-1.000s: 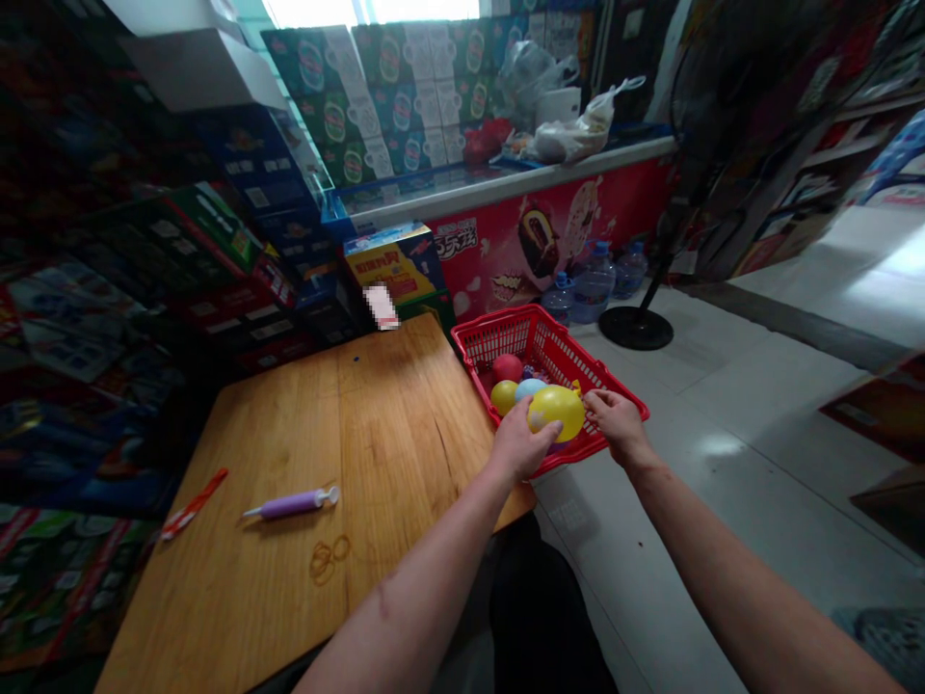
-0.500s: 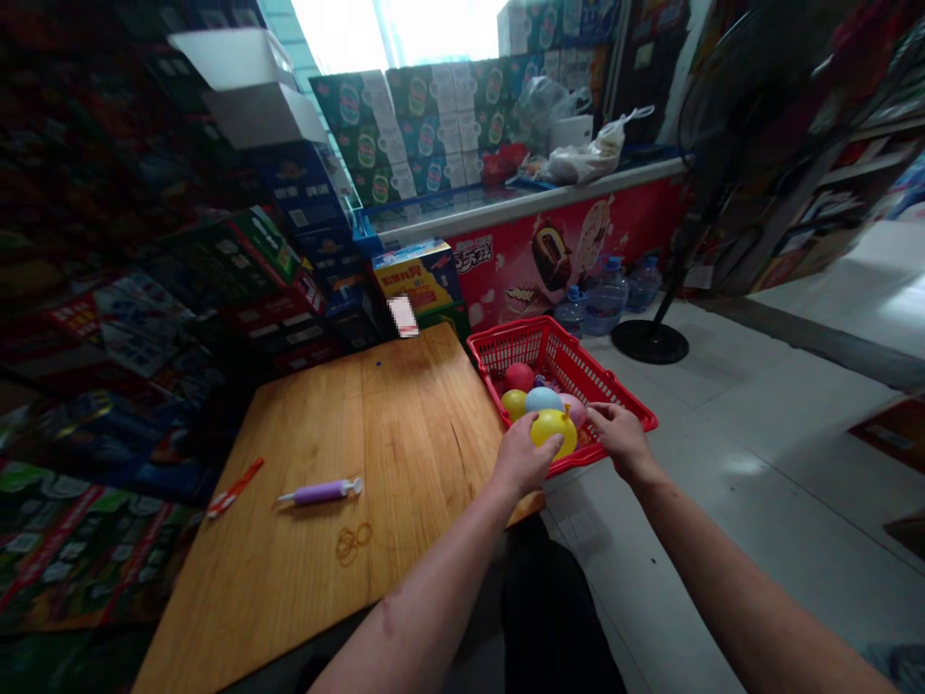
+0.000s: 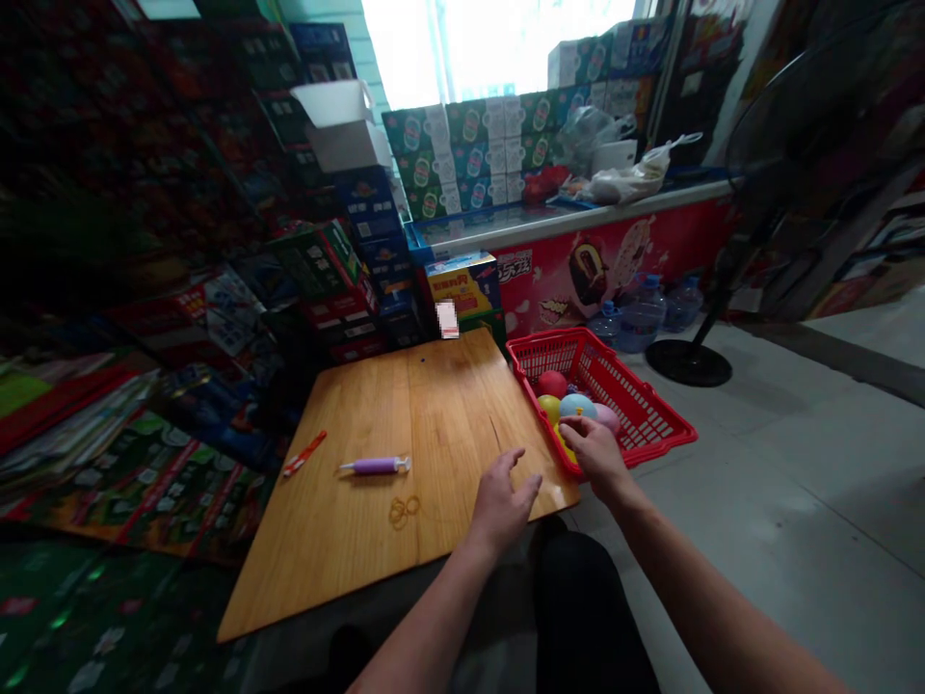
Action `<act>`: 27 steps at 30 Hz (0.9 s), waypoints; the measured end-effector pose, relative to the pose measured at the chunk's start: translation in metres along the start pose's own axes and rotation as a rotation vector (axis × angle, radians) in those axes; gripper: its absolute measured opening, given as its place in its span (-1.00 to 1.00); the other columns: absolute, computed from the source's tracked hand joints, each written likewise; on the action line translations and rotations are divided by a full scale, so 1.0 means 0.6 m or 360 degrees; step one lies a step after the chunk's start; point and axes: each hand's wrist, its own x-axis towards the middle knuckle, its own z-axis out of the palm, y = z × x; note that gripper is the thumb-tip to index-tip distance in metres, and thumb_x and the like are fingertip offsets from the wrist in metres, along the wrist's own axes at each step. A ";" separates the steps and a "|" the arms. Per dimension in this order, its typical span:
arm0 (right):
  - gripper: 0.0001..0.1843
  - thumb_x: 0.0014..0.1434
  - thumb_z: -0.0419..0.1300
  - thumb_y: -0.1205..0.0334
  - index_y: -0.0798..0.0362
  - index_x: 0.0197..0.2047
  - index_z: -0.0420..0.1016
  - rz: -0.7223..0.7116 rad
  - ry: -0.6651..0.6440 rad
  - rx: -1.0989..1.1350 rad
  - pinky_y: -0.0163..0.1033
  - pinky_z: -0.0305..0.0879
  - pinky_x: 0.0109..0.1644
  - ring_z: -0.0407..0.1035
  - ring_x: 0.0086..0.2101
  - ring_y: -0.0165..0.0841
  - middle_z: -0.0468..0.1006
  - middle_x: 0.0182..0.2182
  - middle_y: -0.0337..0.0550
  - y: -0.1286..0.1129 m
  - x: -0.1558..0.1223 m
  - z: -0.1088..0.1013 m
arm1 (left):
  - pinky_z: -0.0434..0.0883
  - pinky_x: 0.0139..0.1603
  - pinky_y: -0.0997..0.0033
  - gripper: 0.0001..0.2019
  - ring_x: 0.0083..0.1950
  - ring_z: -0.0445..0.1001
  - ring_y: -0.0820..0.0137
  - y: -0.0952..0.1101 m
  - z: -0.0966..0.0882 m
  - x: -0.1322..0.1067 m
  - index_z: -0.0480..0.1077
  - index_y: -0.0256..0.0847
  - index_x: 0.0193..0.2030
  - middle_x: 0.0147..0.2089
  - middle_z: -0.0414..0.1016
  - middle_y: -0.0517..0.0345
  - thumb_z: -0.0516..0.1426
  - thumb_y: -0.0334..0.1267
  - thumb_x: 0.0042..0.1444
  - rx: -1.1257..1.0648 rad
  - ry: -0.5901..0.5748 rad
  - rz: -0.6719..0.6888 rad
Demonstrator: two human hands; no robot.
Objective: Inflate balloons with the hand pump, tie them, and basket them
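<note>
My left hand (image 3: 506, 492) is over the right part of the wooden table (image 3: 448, 405), its fingers spread and nothing in them. At the near side of the red basket (image 3: 640, 410), my right hand (image 3: 596, 451) has its fingers pinched at the neck of a yellow balloon (image 3: 566, 441). The balloon's tied end pokes up above the fingertips, and much of its body is hidden by the hand. Beside it in the basket lie a red balloon (image 3: 552, 383), another yellow balloon (image 3: 548, 408), a light blue balloon (image 3: 577, 406) and a pink balloon (image 3: 607, 417).
On the table lie a purple balloon pump (image 3: 376, 466), some tan rubber bands (image 3: 402, 512) and an orange-and-white strip (image 3: 304, 453). Stacked boxes (image 3: 372, 207) line the back left. Water jugs (image 3: 642, 313) and a standing fan's base (image 3: 688, 362) are beyond the basket.
My left hand has let go of the yellow balloon and moved left over the table. The balloon is lower, in the basket under my right hand. The view has swung left.
</note>
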 end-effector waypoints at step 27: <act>-0.69 0.11 0.26 0.08 0.09 -0.14 0.58 0.0091 -0.0638 0.0020 -0.12 0.34 -0.02 0.48 -0.18 -0.24 0.62 -0.19 -0.01 0.030 -0.015 0.501 | 0.43 0.02 0.12 -0.66 -0.07 0.54 0.16 -0.524 -0.579 -0.013 0.52 -0.26 -0.04 -0.10 0.59 -0.10 0.19 -0.13 0.09 0.0388 0.1385 -0.0567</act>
